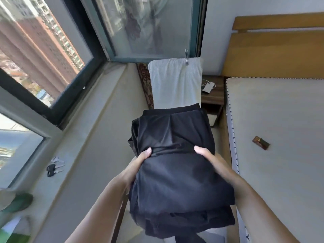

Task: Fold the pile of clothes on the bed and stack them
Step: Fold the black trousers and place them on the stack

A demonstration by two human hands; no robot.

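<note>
A bundle of black clothes (pixel 175 155) is held up in the air between the window ledge (pixel 98 137) and the bed (pixel 280 120), gripped from both sides. The left hand (pixel 138 162) and right hand (pixel 210 158) are clamped on it, thumbs pressed on top. Keys (pixel 54 166) lie on the ledge

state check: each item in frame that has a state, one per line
black garment: bunched, loosely folded, held between both hands, off the bed
left hand: grip closed on the garment's left side
right hand: grip closed on the garment's right side
white cloth: laid flat, lengthwise
mattress: bare, one small brown item on it
keys: lying on the windowsill
power bank: on the nightstand, cable attached
</note>
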